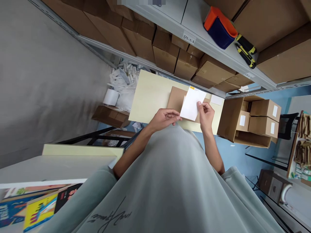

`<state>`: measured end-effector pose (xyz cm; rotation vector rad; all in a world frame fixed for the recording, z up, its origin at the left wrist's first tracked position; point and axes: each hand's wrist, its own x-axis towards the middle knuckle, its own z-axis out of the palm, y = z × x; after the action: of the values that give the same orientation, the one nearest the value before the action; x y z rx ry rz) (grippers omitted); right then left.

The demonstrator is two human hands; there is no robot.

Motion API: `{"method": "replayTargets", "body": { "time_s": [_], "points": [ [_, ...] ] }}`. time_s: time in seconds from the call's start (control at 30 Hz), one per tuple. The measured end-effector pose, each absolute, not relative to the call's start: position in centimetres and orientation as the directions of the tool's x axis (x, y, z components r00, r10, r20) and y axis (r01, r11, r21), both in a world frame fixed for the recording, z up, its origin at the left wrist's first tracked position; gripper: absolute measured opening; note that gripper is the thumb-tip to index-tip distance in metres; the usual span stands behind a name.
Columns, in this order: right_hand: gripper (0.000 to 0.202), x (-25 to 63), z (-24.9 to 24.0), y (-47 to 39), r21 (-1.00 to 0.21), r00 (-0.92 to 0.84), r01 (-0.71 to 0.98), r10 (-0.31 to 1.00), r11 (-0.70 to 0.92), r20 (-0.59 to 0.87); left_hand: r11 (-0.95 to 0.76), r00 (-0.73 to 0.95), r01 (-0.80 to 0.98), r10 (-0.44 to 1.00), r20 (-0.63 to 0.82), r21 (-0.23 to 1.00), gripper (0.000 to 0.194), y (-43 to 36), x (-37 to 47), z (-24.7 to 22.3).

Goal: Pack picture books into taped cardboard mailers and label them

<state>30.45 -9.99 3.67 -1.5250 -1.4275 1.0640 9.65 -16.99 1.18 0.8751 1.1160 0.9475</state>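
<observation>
A white paper sheet (193, 104) with a small orange-yellow mark at its top edge is held tilted over the table. My right hand (206, 114) pinches its right edge, thumb on the front face and the other fingers curled behind. At the lower left corner, the fingertips of my left hand (165, 118) close on the sheet; the exact contact there is small and hard to see. Under the sheet lies a flat brown cardboard piece (175, 97), partly covered by it. Both rest above a pale yellow tabletop (148, 94).
Cardboard boxes (167, 48) line the shelf ahead. An orange and blue holder (220, 29) and yellow-black cutters (245, 55) lie on the upper shelf. An open carton (230, 119) holding smaller boxes stands right. Left are white plastic bags (123, 81) and a roll (111, 97).
</observation>
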Motion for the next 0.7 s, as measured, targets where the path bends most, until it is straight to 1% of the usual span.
{"method": "replayTargets", "body": {
  "time_s": [0.2, 0.4, 0.5, 0.57, 0.63, 0.7],
  "points": [
    [0.057, 31.1, 3.7, -10.1, -0.937, 0.031, 0.341, 0.997, -0.078, -0.072, 0.339, 0.149, -0.196, 0.938, -0.314, 0.92, 0.034, -17.0, 10.3, 1.3],
    [0.052, 32.2, 2.9, -10.0, -0.94, 0.019, 0.335, 0.998, -0.066, -0.063, 0.321, 0.148, -0.173, 0.943, -0.298, 0.931, 0.032, -17.0, 11.1, 1.2],
    [0.047, 32.6, 1.4, -9.8, -0.909, -0.008, 0.397, 0.99, -0.126, -0.14, 0.305, 0.135, -0.172, 0.949, -0.284, 0.937, 0.032, -17.0, 11.6, 0.9],
    [0.043, 32.7, 0.6, -10.1, -0.863, -0.044, 0.484, 0.981, -0.143, -0.187, 0.297, 0.116, -0.187, 0.953, -0.279, 0.936, 0.031, -16.9, 12.0, 0.7],
    [0.04, 32.9, 0.5, -10.8, -0.821, -0.086, 0.564, 0.982, -0.091, -0.168, 0.291, 0.103, -0.192, 0.956, -0.275, 0.937, 0.029, -16.9, 12.3, 0.5],
    [0.034, 32.9, 1.4, -12.0, -0.831, -0.172, 0.556, 0.976, -0.019, -0.137, 0.279, 0.097, -0.172, 0.959, -0.265, 0.945, 0.025, -16.9, 12.5, 0.2]
  ]
}}
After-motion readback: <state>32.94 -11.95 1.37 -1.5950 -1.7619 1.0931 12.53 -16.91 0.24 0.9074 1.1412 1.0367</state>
